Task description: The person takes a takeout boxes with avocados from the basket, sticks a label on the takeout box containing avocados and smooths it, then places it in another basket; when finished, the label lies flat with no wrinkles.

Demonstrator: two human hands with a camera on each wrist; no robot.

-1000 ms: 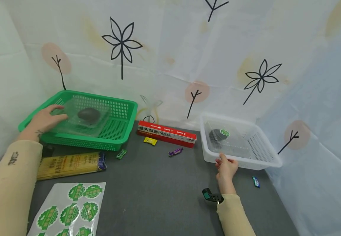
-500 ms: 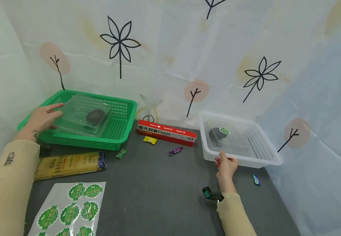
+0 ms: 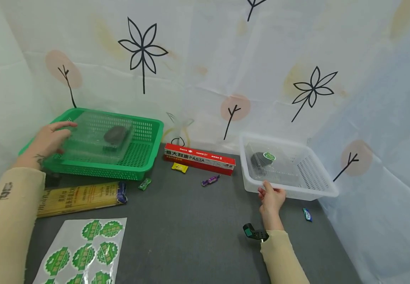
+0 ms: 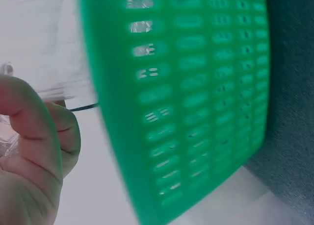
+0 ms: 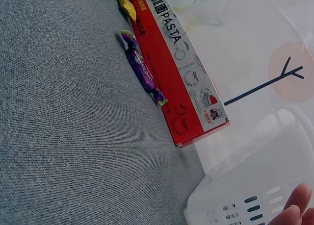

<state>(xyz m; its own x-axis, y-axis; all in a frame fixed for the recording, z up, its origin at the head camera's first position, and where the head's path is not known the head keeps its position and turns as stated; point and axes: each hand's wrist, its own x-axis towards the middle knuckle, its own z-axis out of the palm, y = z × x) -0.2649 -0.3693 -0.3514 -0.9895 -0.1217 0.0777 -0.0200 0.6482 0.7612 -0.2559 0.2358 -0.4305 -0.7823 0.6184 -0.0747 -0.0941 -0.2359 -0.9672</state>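
Note:
My left hand (image 3: 45, 142) grips the left edge of a clear plastic box (image 3: 87, 140), which overlaps the green basket (image 3: 91, 169) and holds a dark oval thing (image 3: 115, 135). The curled fingers (image 4: 37, 117) show beside the green basket's rim in the left wrist view. At the right, my right hand (image 3: 273, 202) pinches the front rim of a white basket (image 3: 307, 192). Inside that basket lies another clear box (image 3: 286, 171) with a dark thing and a round green sticker (image 3: 269, 156). Only the right fingertips (image 5: 298, 200) appear in the right wrist view.
A red pasta box (image 3: 199, 158) stands at the back between the baskets. Several wrapped candies, one purple (image 3: 210, 180), lie around it. A yellow noodle pack (image 3: 82, 198) and a sheet of green stickers (image 3: 84, 252) are at the front left.
My left hand has shifted slightly left and the clear box has tilted. The dark oval thing has slid to the right inside it. The right hand stays on the white rim.

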